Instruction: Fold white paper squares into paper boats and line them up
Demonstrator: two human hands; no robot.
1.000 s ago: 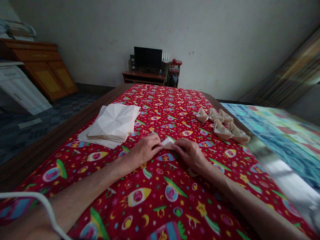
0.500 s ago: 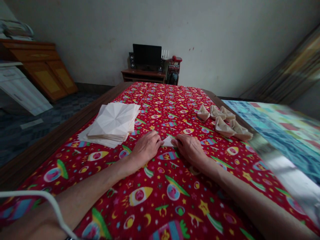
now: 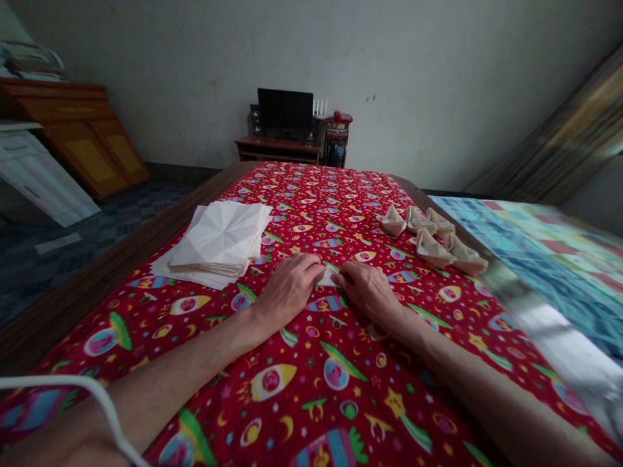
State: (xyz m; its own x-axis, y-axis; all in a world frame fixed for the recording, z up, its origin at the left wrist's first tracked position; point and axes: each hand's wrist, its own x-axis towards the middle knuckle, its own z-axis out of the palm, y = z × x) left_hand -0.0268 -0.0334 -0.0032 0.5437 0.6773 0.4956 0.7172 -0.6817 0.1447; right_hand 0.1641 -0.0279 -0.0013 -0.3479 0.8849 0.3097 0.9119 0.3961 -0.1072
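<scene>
A small folded piece of white paper (image 3: 328,276) lies on the red patterned cloth, mostly covered by my fingers. My left hand (image 3: 293,280) is closed on its left end, fingers curled together. Gripping the right end is my right hand (image 3: 366,283), its thumb and fingers pinched. To the left rests a stack of creased white paper sheets (image 3: 221,233), the top one showing fold lines that meet at its middle. Several folded paper pieces (image 3: 431,248) with pointed tips sit together at the right.
The red cloth (image 3: 311,350) covers a dark wooden table (image 3: 189,202). A white cable (image 3: 104,402) crosses above my left forearm. A bed with a colourful cover (image 3: 530,259) stands at the right. A monitor (image 3: 285,110) and wooden cabinet (image 3: 92,133) are farther off.
My left hand has shifted slightly right along the folded paper, covering more of it. My right hand stays nearly in place. The view has tilted a little.
</scene>
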